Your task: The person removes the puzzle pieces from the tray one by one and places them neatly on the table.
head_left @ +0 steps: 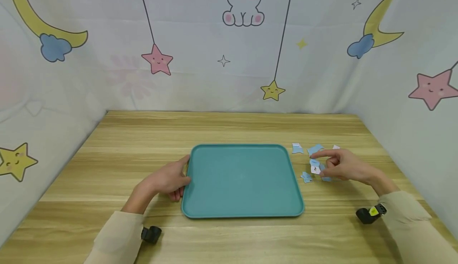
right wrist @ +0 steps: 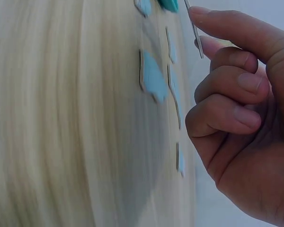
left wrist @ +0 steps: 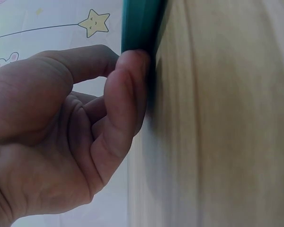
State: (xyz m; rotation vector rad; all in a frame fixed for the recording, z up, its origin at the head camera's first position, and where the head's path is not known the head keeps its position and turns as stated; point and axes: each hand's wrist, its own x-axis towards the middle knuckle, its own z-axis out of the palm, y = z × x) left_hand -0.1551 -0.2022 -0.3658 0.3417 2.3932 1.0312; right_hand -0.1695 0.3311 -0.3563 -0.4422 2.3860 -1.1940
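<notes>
A shallow teal tray (head_left: 243, 180) lies flat on the wooden table. My left hand (head_left: 168, 180) grips its left edge, thumb and index finger at the rim and the other fingers curled low at its side; the left wrist view shows the fingertips right against the tray's edge (left wrist: 141, 23). To the right of the tray, my right hand (head_left: 348, 166) pinches a thin blue-and-white puzzle piece (head_left: 315, 166) between thumb and index finger. Seen edge-on in the right wrist view, that piece (right wrist: 195, 30) is raised above the table, while the remaining fingers curl toward the palm.
Several loose puzzle pieces lie around and below my right hand, among them a white-and-blue one (head_left: 297, 148), a blue one (head_left: 315, 149) and a small one (head_left: 306, 177) near the tray's right rim. A printed curtain (head_left: 200, 85) surrounds the wooden table (head_left: 229, 242) behind and at both sides.
</notes>
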